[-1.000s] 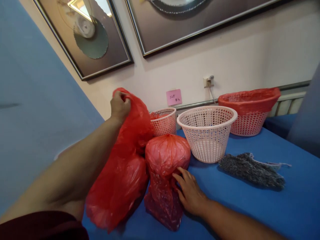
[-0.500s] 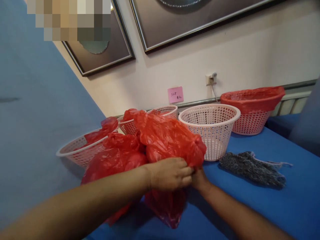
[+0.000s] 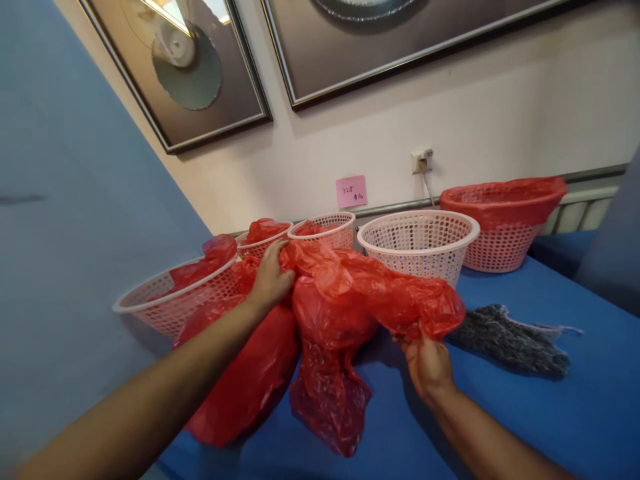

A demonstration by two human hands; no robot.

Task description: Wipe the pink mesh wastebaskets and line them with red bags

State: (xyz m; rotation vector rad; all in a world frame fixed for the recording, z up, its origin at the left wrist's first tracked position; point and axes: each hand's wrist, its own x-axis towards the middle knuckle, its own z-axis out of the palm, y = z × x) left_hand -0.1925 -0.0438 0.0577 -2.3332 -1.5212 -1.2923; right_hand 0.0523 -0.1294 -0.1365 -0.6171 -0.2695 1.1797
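A thin red plastic bag (image 3: 345, 273) is stretched sideways between my two hands. My left hand (image 3: 273, 277) grips its left edge, fingers closed on the film. On the right, my right hand (image 3: 427, 363) pinches the bag's other side from below. Under the stretched part, the lower body of the bag bulges and a crumpled corner hangs toward the blue table surface (image 3: 400, 433). Left of it rests a second full red plastic bag (image 3: 245, 380), partly behind my left forearm. What the bags contain is hidden by the film.
Behind the bags stands a pale pink perforated basket (image 3: 420, 243). A basket lined with red plastic (image 3: 500, 240) stands at the back right, a dark grey knitted cloth (image 3: 510, 343) in front. More baskets with red plastic, including a white one (image 3: 145, 300), are at left and back.
My hands were close together on the bag's gathered end. They have moved apart, left hand up and leftward, right hand rightward, spreading the bag's film between them.
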